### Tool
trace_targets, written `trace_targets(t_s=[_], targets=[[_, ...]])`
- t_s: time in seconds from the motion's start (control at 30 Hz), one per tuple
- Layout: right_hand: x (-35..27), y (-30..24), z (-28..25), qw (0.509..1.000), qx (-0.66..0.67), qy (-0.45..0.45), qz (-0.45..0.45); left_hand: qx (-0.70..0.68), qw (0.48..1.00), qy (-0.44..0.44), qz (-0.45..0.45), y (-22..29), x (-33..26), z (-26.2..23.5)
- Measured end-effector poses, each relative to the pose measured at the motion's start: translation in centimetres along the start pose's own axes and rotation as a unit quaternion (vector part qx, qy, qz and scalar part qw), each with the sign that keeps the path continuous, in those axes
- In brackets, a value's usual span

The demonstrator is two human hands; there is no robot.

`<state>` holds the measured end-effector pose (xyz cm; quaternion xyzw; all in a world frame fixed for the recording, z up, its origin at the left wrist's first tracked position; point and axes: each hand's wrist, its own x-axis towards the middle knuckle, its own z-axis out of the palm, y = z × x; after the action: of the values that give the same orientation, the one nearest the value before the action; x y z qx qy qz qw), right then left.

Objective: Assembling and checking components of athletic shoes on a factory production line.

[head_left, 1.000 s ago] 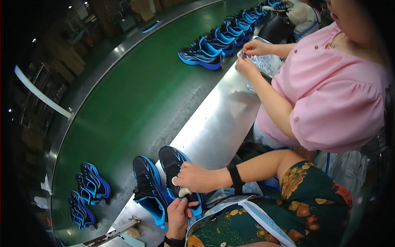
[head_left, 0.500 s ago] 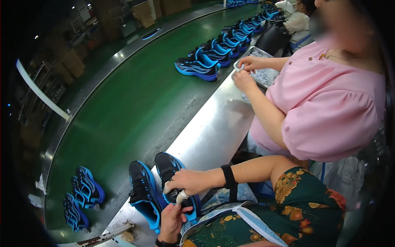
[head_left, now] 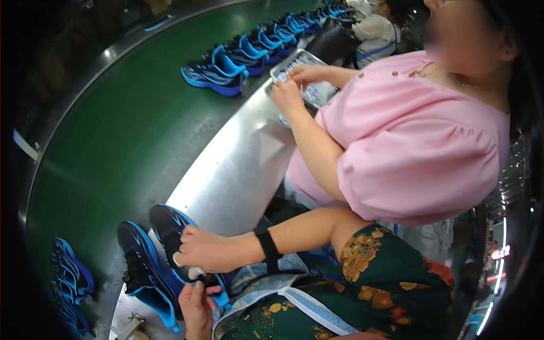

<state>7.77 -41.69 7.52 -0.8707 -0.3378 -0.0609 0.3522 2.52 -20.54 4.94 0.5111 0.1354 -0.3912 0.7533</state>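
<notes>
1. Wiping a black-and-blue sports shoe that rests on the near end of the steel workbench: the right hand lies over the shoe's side with its fingers closed on a small pale cloth wad.
2. Left hand, just below the shoe, pinches its heel end between thumb and fingers to steady it.
3. Judged good practice: keep the heel braced, press the wad flat and work in short strokes, so the shoe does not slide against its partner.
4. Second shoe of the pair stands just beside the first, on the conveyor side.
5. Green conveyor belt runs along the bench's far edge, carrying a blue pair beyond and more pairs near the held shoe.
6. Metal tray at the bench's far end sits under a co-worker's hands.
7. No packages, labels or signs can be made out; a pale strip beyond the belt is too blurred to identify.
</notes>
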Motion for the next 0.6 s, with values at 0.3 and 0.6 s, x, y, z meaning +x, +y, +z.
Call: trace_targets(t_s=[0.3,0.6], targets=[[-0.1,0.7,-2.8,0.995,0.089,-0.045,0.029,0.002,0.995,-0.082,-0.049,1.2,0.3,1.7],[0.2,-0.3,-2.0,0.987,0.118,-0.060,0.087,-0.018,0.999,-0.030,-0.021,1.5,-0.5,2.1]])
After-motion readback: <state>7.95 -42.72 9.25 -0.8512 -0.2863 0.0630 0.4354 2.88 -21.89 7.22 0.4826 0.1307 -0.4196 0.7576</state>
